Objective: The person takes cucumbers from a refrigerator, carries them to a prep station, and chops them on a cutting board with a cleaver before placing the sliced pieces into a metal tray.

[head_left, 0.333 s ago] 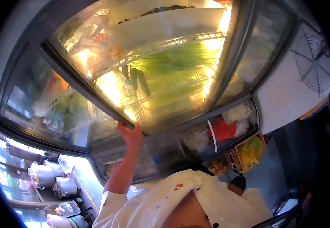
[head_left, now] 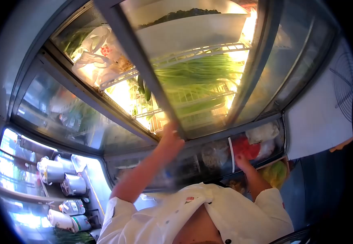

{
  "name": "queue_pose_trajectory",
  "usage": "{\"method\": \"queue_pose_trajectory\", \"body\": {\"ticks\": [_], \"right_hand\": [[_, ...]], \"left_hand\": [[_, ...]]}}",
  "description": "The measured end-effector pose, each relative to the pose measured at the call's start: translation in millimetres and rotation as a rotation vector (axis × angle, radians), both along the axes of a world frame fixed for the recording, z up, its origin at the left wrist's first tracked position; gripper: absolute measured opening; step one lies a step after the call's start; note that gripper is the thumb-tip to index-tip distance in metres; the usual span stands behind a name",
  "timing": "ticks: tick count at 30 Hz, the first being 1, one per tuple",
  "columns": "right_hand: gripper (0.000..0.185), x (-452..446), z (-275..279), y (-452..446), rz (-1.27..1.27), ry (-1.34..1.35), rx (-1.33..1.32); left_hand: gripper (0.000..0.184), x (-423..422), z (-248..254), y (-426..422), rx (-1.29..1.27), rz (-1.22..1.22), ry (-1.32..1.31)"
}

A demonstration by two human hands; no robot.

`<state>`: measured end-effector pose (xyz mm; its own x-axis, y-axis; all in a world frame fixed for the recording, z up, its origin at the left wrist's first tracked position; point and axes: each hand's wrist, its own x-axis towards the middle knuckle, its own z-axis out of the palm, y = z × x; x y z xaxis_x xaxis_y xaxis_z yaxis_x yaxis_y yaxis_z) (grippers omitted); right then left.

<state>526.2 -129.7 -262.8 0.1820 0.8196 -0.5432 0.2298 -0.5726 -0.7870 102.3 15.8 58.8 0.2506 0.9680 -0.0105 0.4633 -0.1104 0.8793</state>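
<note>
My left hand (head_left: 171,138) is at the lower edge of a sliding glass door (head_left: 146,61) of a lit display fridge, its blurred fingers closed on the door's frame. Through the gap beside the frame, white plastic bags (head_left: 93,53) and dark green cucumber-like vegetables (head_left: 145,89) show on wire racks. Behind the glass lie long green stalks (head_left: 197,71) and a white tub (head_left: 192,32) with dark leafy stuff. My right hand (head_left: 243,162) is low, in front of the lower glass, near a red bag (head_left: 245,147), fingers apart and holding nothing that I can see.
A crate with yellow-green bagged produce (head_left: 275,174) stands low at the right, partly behind my right arm. Large metal pots (head_left: 74,185) and a plastic jug (head_left: 73,207) are at the lower left. A round fan guard (head_left: 344,85) is on the right.
The glass door has slid to the right with my left hand on it, uncovering the bags at the left. My right hand has come into view by the lower glass.
</note>
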Motion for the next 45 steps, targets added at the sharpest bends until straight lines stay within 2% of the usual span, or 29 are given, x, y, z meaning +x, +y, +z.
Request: {"method": "queue_pose_trajectory", "body": {"ticks": [1, 2, 4, 5, 6, 8, 9, 11, 12, 13, 15, 17, 21, 24, 25, 27, 28, 30, 31, 32, 33, 35, 36, 37, 38, 39, 41, 43, 45], "right_hand": [[0.018, -10, 17, 25, 0.022, -0.005, 0.123], [0.018, -12, 29, 35, 0.04, -0.004, 0.123], [0.017, -17, 41, 44, 0.077, 0.092, 0.25], [0.017, -13, 42, 40, 0.084, 0.097, 0.256], [0.016, -12, 41, 28, 0.079, 0.157, 0.207], [0.015, -7, 36, -5, 0.078, 0.197, 0.091], [0.015, -3, 29, -28, 0.083, 0.178, 0.019], [0.021, 14, -3, -78, 0.035, 0.096, -0.168], [0.023, 26, -22, -109, 0.116, -0.029, -0.185], [0.026, 37, -44, -142, 0.194, -0.152, -0.198], [0.026, 58, -63, -199, 0.34, -0.286, -0.289], [0.027, 76, -71, -245, 0.409, -0.332, -0.389], [0.027, 97, -67, -287, 0.431, -0.362, -0.484], [0.028, 101, -68, -290, 0.402, -0.367, -0.49], [0.028, 103, -68, -286, 0.395, -0.369, -0.483], [0.029, 107, -81, -286, 0.415, -0.392, -0.437], [0.029, 107, -80, -280, 0.457, -0.427, -0.397], [0.029, 112, -103, -269, 0.696, -0.611, -0.187], [0.03, 115, -117, -259, 0.855, -0.772, -0.023], [0.03, 118, -135, -244, 0.95, -0.926, 0.134], [0.028, 114, -119, -219, 0.82, -0.741, 0.019], [0.023, 91, -73, -159, 0.106, -0.096, -0.268], [0.021, 78, -50, -131, -0.075, 0.066, -0.253], [0.019, 60, -24, -101, -0.122, 0.135, -0.188], [0.02, 47, 5, -75, 0.02, 0.071, -0.042], [0.022, 33, 35, -48, 0.144, 0.002, 0.112], [0.028, 1, 81, 18, 0.211, 0.08, 0.264], [0.036, -33, 159, 67, 0.291, 0.032, 0.537], [0.041, -55, 224, 104, 0.373, -0.032, 0.607]], "left_hand": [[0.078, 4, 25, 6, -0.409, -0.155, -0.197], [0.06, -6, 24, 23, -0.262, -0.34, -0.184], [0.038, 7, 80, 42, -0.065, -0.196, 0.194], [0.024, 0, 68, 65, 0.033, -0.005, 0.137], [0.023, -11, 68, 87, 0.205, 0.083, 0.154], [0.047, -26, 66, 129, 0.399, 0.207, 0.317], [0.077, -27, 67, 143, 0.432, 0.216, 0.515], [0.104, -24, 56, 176, 0.315, 0.266, 0.835], [0.125, -20, 66, 191, 0.034, 0.24, 0.818], [0.131, -15, 67, 199, -0.06, 0.315, 0.877], [0.133, -6, 75, 210, -0.164, 0.418, 0.808], [0.13, 1, 73, 226, -0.15, 0.516, 0.885], [0.123, 8, 80, 234, -0.192, 0.593, 0.84], [0.127, -1, 68, 251, -0.221, 0.596, 0.897], [0.127, -10, 64, 267, -0.277, 0.508, 0.889], [0.103, 2, 63, 257, -0.251, 0.674, 0.899], [0.103, -2, 61, 264, -0.241, 0.675, 0.892], [0.071, -15, 60, 277, -0.134, 0.442, 1.064], [0.071, -19, 60, 272, -0.134, 0.448, 1.058], [0.062, -17, 79, 254, -0.095, 0.386, 1.03], [0.054, -14, 97, 241, -0.054, 0.326, 1.002], [0.051, -11, 118, 236, -0.104, 0.337, 1.047], [0.051, -12, 125, 232, -0.137, 0.33, 1.027], [0.051, -12, 130, 226, -0.175, 0.32, 1.009], [0.047, -13, 136, 215, -0.236, 0.365, 0.841], [0.044, -14, 140, 216, -0.287, 0.399, 0.797], [0.036, -35, 130, 237, -0.262, 0.393, 0.614], [0.034, -44, 133, 236, -0.288, 0.379, 0.521], [0.033, -51, 137, 229, -0.304, 0.366, 0.429]]}}
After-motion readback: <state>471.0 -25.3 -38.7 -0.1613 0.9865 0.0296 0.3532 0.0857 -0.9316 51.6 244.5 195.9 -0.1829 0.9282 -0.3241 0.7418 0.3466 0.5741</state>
